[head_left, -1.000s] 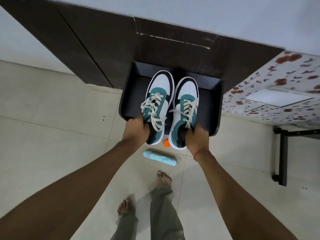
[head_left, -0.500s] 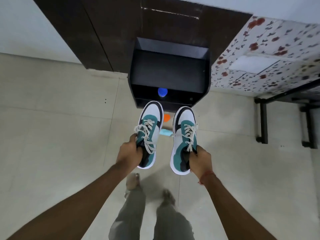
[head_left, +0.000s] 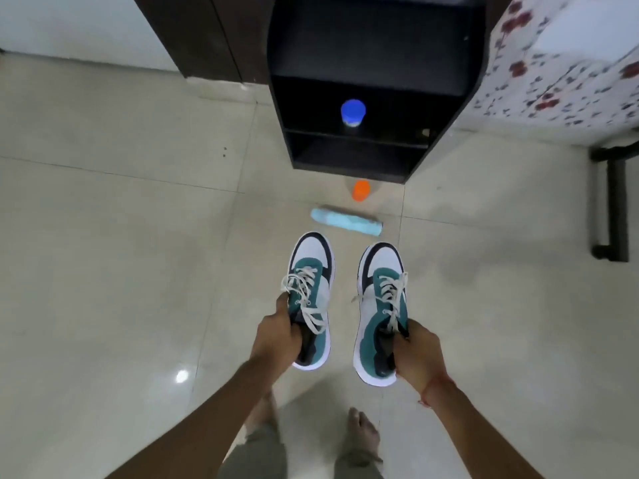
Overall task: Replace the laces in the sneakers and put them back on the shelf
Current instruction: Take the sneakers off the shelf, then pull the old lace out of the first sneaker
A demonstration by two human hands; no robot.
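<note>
gripping two sneakers: left hand grasps one, right hand the other.

Bare forearms, no sleeves in view. Red thread band at the wrist of the right hand. Grey-green trousers, bare feet.

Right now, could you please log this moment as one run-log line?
left hand: holds left sneaker | right hand: holds right sneaker | both above floor | shelf: ahead | laces: still in
</note>
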